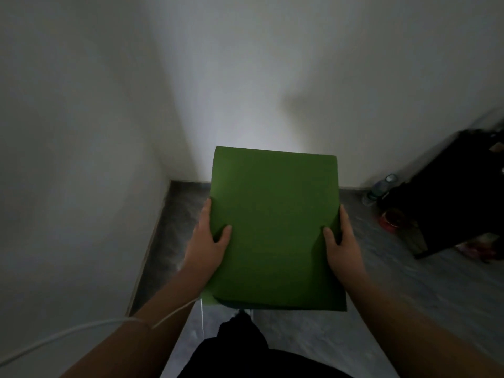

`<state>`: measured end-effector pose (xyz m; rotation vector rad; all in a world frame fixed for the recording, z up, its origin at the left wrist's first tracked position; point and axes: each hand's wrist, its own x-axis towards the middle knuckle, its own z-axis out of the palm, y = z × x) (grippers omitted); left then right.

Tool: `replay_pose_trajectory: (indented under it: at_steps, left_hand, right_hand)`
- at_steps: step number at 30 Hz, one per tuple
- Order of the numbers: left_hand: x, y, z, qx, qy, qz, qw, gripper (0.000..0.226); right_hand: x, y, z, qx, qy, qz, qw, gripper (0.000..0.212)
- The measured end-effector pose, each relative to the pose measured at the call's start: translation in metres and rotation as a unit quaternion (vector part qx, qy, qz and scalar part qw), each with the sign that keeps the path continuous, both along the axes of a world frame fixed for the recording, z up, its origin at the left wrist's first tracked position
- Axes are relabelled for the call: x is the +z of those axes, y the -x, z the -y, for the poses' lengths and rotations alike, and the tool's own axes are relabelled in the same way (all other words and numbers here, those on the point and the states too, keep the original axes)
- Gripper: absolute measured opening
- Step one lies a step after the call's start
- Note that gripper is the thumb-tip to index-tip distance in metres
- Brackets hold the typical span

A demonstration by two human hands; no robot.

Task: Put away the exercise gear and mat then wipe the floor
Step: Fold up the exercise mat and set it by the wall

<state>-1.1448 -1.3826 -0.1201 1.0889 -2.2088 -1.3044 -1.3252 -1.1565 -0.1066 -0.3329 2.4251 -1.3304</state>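
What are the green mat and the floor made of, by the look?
Green mat: likely foam or rubber, matte; no shine, and it bends where both hands grip its sides. Floor: hard grey tile or vinyl, marbled pattern, slight sheen; too blurred to tell which.

Plain green mat, no pattern. Walls white. Floor grey and mottled. Black bag right, a red thing beside it. White cable over the arm.
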Motion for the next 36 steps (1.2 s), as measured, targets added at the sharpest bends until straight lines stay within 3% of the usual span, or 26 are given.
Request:
replay_pose_trajectory:
  at_steps: [7,20,24,36]
  left_hand:
    - [-0.030,0.136,0.040,-0.033,-0.017,-0.019,0.999,0.078]
    - [-0.150,0.361,0.070,-0.066,-0.051,0.077,0.994,0.082]
    - [-0.249,0.428,0.069,-0.065,-0.050,0.093,0.992,0.082]
    - [-0.660,0.572,0.054,-0.028,-0.074,0.095,0.992,0.082]
  right_hand:
    - [-0.031,0.124,0.035,-0.032,-0.021,0.002,0.999,0.068]
    - [-0.157,0.343,0.057,-0.046,-0.078,0.067,0.994,0.068]
    - [-0.260,0.409,0.054,-0.044,-0.081,0.065,0.994,0.068]
    - [-0.697,0.564,0.034,-0.025,-0.080,0.009,0.996,0.069]
